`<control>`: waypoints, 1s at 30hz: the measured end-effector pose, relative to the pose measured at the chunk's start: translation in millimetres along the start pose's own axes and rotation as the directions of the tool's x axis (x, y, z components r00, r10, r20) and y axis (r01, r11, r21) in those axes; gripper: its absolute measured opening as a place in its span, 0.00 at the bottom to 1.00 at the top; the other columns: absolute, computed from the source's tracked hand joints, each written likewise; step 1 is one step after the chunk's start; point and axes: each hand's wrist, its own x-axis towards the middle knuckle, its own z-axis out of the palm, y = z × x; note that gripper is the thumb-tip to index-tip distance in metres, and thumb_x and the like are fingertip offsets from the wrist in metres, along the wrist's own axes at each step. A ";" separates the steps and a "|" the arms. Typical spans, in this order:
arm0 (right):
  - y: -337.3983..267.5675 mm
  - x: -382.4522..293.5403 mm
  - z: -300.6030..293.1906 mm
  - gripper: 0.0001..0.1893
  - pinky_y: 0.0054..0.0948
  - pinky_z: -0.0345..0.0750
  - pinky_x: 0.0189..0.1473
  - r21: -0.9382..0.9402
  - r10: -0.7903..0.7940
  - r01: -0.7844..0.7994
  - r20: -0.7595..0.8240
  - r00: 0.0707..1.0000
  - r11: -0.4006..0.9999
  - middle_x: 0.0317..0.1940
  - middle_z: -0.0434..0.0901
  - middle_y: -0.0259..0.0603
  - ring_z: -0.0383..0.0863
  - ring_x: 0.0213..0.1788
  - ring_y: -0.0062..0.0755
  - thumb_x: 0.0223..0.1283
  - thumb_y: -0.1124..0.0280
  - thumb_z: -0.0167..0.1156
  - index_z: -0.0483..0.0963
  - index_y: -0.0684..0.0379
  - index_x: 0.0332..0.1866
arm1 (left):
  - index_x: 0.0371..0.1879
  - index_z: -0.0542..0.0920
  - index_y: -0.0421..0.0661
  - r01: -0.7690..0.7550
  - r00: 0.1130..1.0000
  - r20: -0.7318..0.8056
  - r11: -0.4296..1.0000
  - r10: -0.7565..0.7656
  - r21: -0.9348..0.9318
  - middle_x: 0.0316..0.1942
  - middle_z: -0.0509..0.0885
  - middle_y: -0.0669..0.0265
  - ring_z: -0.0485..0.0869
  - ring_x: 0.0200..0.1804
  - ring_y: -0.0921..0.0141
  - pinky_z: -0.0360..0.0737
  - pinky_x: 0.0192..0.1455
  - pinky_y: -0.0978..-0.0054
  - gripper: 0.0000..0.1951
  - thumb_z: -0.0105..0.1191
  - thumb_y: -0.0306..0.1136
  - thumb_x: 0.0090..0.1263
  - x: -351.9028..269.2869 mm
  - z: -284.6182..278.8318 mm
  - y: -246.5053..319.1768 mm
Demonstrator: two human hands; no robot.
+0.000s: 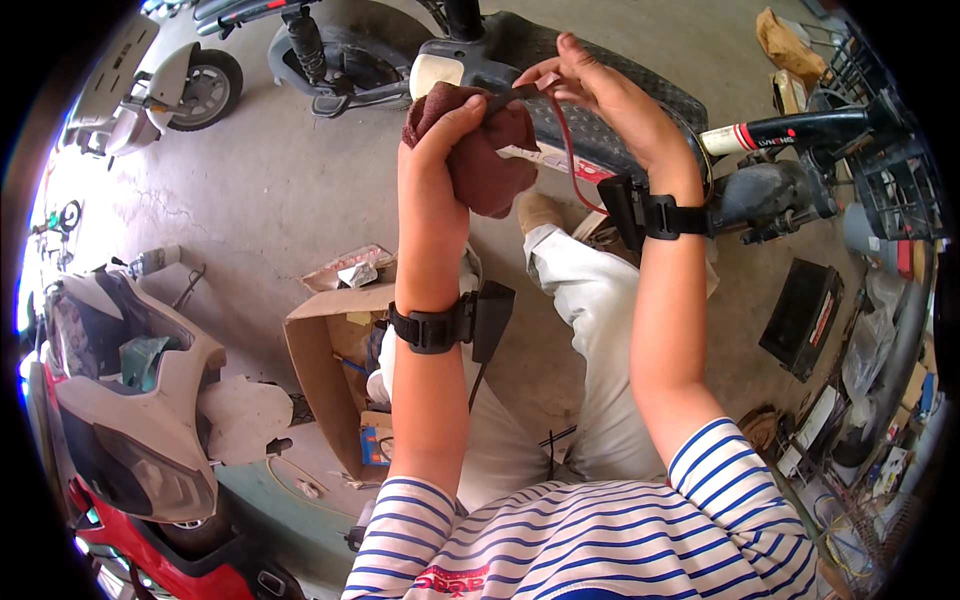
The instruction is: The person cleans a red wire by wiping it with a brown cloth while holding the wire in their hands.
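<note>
My left hand [450, 127] grips a brown-red cloth [491, 172], its thumb pressed over the folds. A dark flat strip or connector sticks out of the cloth towards my right hand [574, 79]. That hand is raised over the scooter's footboard [622, 120], fingers bent near the strip's end, thumb spread away. A thin red cable [566, 142] hangs from beside those fingers down towards the black strap device on my right wrist. Whether the right fingertips pinch the strip or the cable cannot be told. A cream-coloured part [436, 73] of the scooter lies just beyond the cloth.
An open cardboard box [322, 375] with mixed items stands left of my legs. At right, a black battery-like case [802, 319] lies on the floor near a wire basket [892, 161]. Scooter body panels [135, 390] and a parked scooter's wheel [206, 88] are at left.
</note>
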 end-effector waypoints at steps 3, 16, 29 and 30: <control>2.5 0.2 -0.7 0.20 0.22 0.72 0.55 0.060 0.037 -0.042 0.083 0.996 0.997 0.41 0.82 0.33 0.80 0.47 0.22 0.72 0.54 0.50 0.79 0.62 0.47 | 0.40 0.78 0.39 0.002 1.000 0.001 0.998 -0.002 -0.056 0.34 0.83 0.61 0.82 0.36 0.71 0.77 0.40 0.76 0.11 0.52 0.33 0.66 -1.9 5.4 4.0; 9.7 6.0 -2.9 0.14 0.19 0.74 0.47 0.145 -0.122 0.146 -0.162 0.979 0.979 0.37 0.82 0.33 0.78 0.40 0.18 0.68 0.64 0.58 0.79 0.65 0.46 | 0.52 0.73 0.37 -0.003 0.999 0.031 0.985 0.008 -0.171 0.44 0.80 0.62 0.80 0.42 0.71 0.76 0.46 0.76 0.14 0.50 0.27 0.70 7.1 -6.5 -11.5; 9.3 3.8 15.3 0.13 0.22 0.76 0.48 0.038 -0.238 0.236 0.075 0.968 0.971 0.39 0.85 0.37 0.80 0.41 0.20 0.65 0.69 0.60 0.79 0.65 0.50 | 0.43 0.79 0.38 -0.223 0.963 -0.162 0.974 0.213 -0.047 0.37 0.82 0.70 0.78 0.37 0.80 0.75 0.40 0.84 0.10 0.61 0.28 0.67 -0.5 20.0 -16.4; 8.7 3.2 14.5 0.14 0.22 0.76 0.48 0.062 -0.222 0.217 0.103 0.970 0.974 0.40 0.85 0.37 0.80 0.42 0.20 0.65 0.69 0.60 0.79 0.66 0.50 | 0.43 0.79 0.38 -0.227 0.962 -0.166 0.973 0.216 -0.048 0.38 0.83 0.69 0.79 0.38 0.80 0.76 0.42 0.83 0.10 0.60 0.28 0.67 -1.3 19.4 -15.1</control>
